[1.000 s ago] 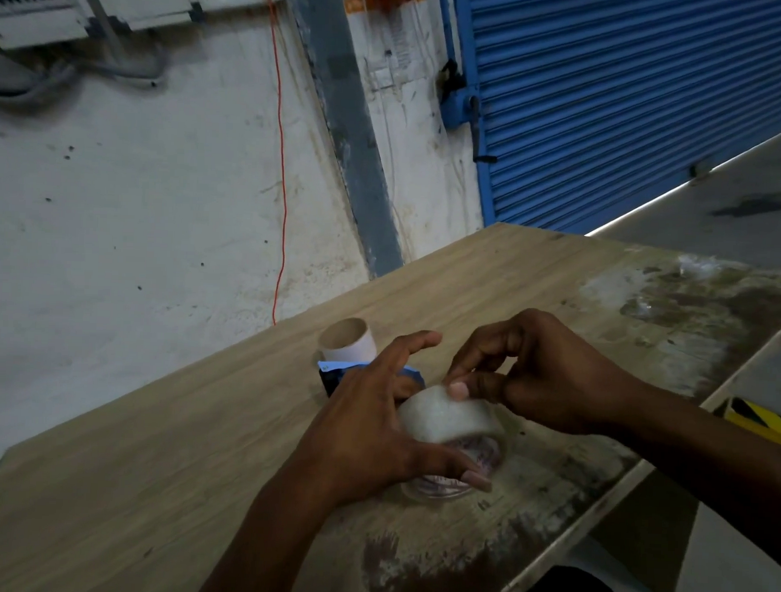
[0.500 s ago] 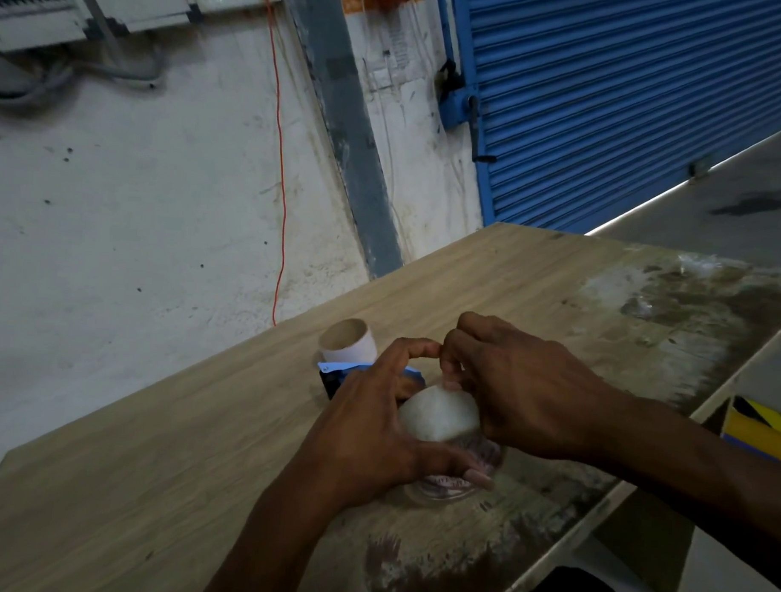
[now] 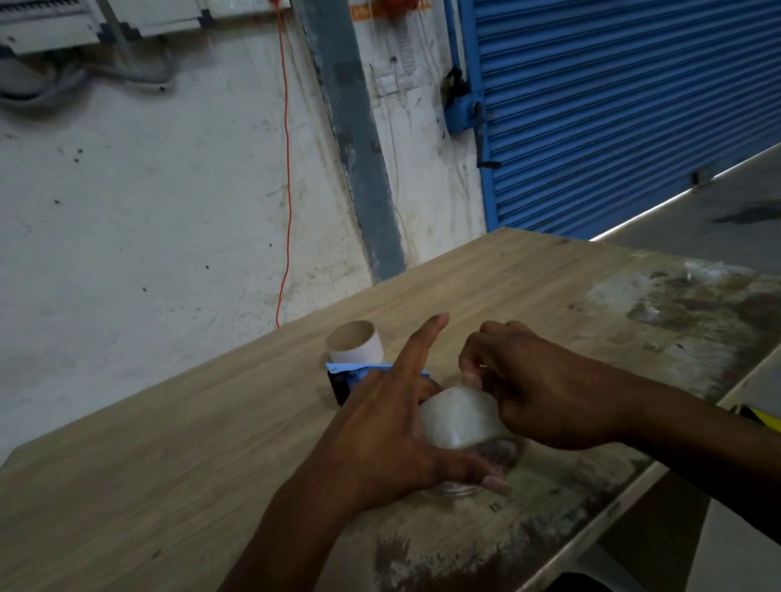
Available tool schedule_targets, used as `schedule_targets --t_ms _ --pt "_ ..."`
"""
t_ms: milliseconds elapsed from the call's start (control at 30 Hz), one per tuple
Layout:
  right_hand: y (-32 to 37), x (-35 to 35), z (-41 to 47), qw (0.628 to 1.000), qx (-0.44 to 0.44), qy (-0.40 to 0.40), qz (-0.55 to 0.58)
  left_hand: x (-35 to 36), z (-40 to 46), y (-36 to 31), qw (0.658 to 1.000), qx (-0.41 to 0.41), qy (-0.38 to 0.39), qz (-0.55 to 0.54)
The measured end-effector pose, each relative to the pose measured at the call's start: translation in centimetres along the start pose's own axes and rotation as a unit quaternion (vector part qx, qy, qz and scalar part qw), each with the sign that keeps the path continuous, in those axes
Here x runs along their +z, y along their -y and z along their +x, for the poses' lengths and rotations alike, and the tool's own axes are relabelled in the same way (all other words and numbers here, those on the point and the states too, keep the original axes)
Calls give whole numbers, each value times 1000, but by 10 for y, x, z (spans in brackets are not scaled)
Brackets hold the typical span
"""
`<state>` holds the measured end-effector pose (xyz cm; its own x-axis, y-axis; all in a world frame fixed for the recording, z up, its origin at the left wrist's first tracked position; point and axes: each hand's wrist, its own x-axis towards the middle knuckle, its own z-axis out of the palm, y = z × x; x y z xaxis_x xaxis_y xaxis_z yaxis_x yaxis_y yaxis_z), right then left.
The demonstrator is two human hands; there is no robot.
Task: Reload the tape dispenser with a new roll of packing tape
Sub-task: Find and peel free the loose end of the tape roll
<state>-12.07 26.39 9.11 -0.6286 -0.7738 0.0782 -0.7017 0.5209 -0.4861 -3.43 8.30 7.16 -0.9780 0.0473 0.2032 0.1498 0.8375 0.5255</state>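
hands (image 3: 464,409) gripping tape roll (image 3: 457,420) between them

The left hand (image 3: 388,433) braces the clear tape roll (image 3: 457,420) on the wooden worktop (image 3: 152,464), index finger raised. The right hand (image 3: 549,390) pinches the roll's top edge. Behind them lie a blue dispenser (image 3: 348,378) and an empty cardboard core (image 3: 355,342).

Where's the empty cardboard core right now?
In the head view, the core stands on the table, left of centre, just behind the blue dispenser and beyond the left hand.
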Motion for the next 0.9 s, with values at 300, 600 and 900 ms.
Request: schedule_targets --t_ms 300,600,900 --pt "-15 -24 2 962 -41 -21 268 -1 1 0 1000 7 17 -19" --pt "-18 -31 -1 983 -178 -17 35 -2 0 0 999 11 25 -22" --pt "-5 -28 0 979 -177 -81 -63 1 1 0 999 2 5 -33"
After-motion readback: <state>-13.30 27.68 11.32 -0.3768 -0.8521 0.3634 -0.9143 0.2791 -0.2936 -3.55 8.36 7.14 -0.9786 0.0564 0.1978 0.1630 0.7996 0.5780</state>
